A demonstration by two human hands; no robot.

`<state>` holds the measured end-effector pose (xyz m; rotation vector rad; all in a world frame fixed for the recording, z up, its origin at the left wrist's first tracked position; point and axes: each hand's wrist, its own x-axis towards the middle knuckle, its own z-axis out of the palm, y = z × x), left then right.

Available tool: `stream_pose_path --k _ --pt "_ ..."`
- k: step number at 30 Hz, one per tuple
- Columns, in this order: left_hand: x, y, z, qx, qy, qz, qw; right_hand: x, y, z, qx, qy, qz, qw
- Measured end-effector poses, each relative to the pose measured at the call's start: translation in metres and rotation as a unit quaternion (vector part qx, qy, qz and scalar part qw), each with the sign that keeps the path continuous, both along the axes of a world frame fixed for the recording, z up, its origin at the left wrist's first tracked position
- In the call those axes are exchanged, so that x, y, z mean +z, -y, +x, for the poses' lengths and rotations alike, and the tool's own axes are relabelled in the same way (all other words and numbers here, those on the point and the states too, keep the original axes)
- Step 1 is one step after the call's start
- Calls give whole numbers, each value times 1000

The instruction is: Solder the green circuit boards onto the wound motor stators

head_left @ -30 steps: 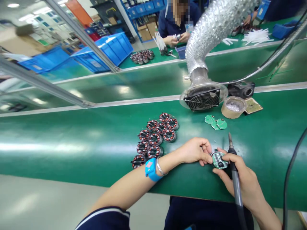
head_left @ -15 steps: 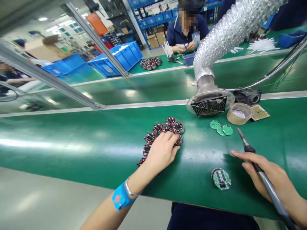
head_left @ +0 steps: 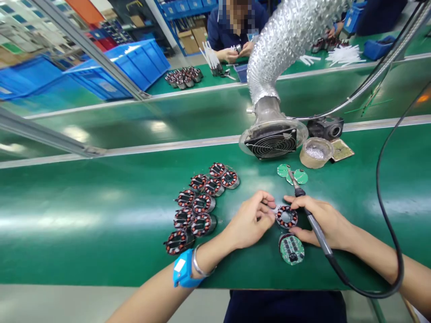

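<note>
My left hand [head_left: 249,220] and my right hand [head_left: 323,220] both pinch one round wound stator coil [head_left: 287,217] on the green bench [head_left: 101,215]. My right hand also holds a soldering iron [head_left: 311,220] between its fingers, tip pointing up and away. Just in front of the coil lies a stator topped by a round green circuit board [head_left: 291,249]. A cluster of several more stator coils [head_left: 198,202] lies to the left of my left hand. A blue wrist strap [head_left: 183,268] sits on my left wrist.
A fume extractor fan [head_left: 272,142] on a silver duct stands behind the work spot, with loose green boards [head_left: 292,174], a solder tin [head_left: 315,152] and a black cable [head_left: 387,233] at right. Across the far bench a person handles small parts beside blue crates [head_left: 128,67].
My left hand left the coil cluster carrying one stator coil to the spot above the board-topped stator. My right hand, still holding the iron, moved left to grip that coil.
</note>
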<state>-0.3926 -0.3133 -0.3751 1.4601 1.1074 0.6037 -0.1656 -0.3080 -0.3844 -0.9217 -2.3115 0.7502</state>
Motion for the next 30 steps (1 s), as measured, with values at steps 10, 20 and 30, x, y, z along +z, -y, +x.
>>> stream_pose_path --k 10,20,30 --pt "-2 -7 1 -53 -90 34 994 -10 4 -4 -27 -37 -49 998" --pt "20 -10 -21 17 -180 225 957 -4 4 -5 -47 -13 -65 997" --pt "6 3 0 -73 -273 398 873 -8 5 -3 -42 -32 -46 998"
